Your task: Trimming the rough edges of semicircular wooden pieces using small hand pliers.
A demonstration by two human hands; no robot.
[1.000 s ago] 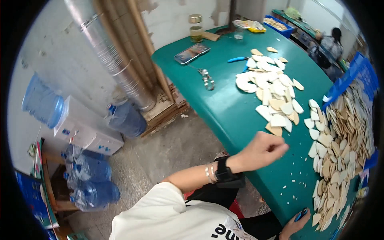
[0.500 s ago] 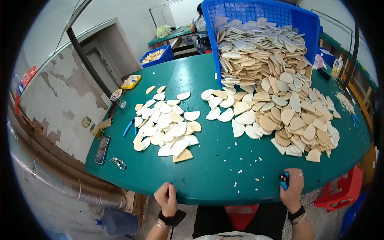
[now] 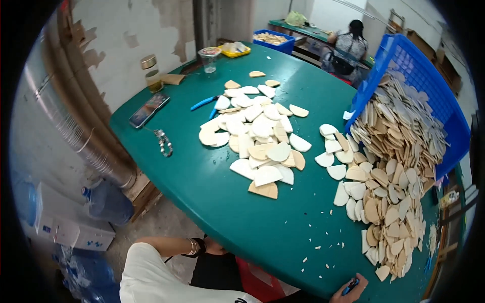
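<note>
My right hand [image 3: 359, 291] is at the table's near edge, fingers wrapped round small blue-handled pliers [image 3: 349, 287]. My left hand [image 3: 215, 247] is low beside my lap, just under the table edge; its fingers are hidden. A loose pile of flat, half-round, white and tan pieces [image 3: 252, 121] lies on the green table [image 3: 202, 187]. To the right a much larger heap of the same pieces [image 3: 399, 202] spills from a tipped blue crate [image 3: 457, 134]. Small white scraps [image 3: 318, 247] are scattered left of my right hand.
Blue tool handles [image 3: 203, 103] stick out left of the smaller pile. Farther left are a phone [image 3: 150, 109], a beaded strap [image 3: 162, 143], a jar [image 3: 152, 78], a plastic cup [image 3: 208, 60] and a yellow tray [image 3: 242, 52]. A person [image 3: 348, 48] sits at a far table.
The view has swung left, so the table appears turned. My left hand has dropped from the table edge to beside my lap. The pliers are still in my right hand.
</note>
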